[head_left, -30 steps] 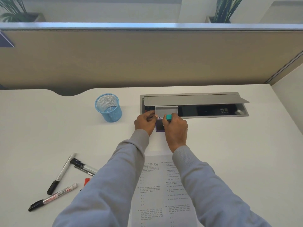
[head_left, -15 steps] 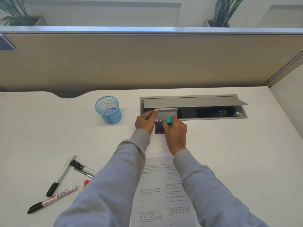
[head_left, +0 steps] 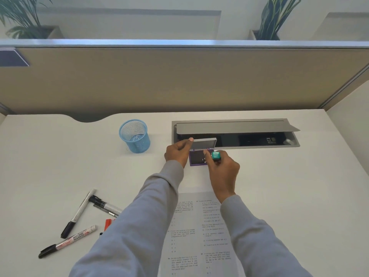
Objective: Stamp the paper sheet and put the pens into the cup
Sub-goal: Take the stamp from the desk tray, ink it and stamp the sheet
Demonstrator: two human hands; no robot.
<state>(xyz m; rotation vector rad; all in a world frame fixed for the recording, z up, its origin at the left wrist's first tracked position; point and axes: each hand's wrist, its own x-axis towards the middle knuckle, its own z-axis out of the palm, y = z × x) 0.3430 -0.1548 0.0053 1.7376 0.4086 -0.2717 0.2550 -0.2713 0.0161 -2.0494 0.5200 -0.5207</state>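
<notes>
Since a second ago your right hand [head_left: 222, 170] has lifted the stamp [head_left: 216, 155] off the ink pad [head_left: 197, 158] and drawn it slightly right; your left hand [head_left: 177, 154] stays on the lid [head_left: 204, 142].

Left to right: four pens lie loose near the table's [head_left: 50, 156] front left edge, a black-capped pen [head_left: 78, 213] angled upright, a second marker [head_left: 66, 242] below it, a black-and-silver pen [head_left: 104, 206] and a red pen [head_left: 107, 224] partly hidden under your left sleeve. Blue mesh cup [head_left: 135, 135] stands upright toward the back edge, well apart from the pens. Left fingers pinch the lid's left end, holding it tilted open. Purple pad sits just in front of the cable tray [head_left: 235, 133]. Right fingers are clenched around the teal stamp, just right of the pad. Printed paper sheet [head_left: 199, 236] lies at the front edge, between your sleeves.
</notes>
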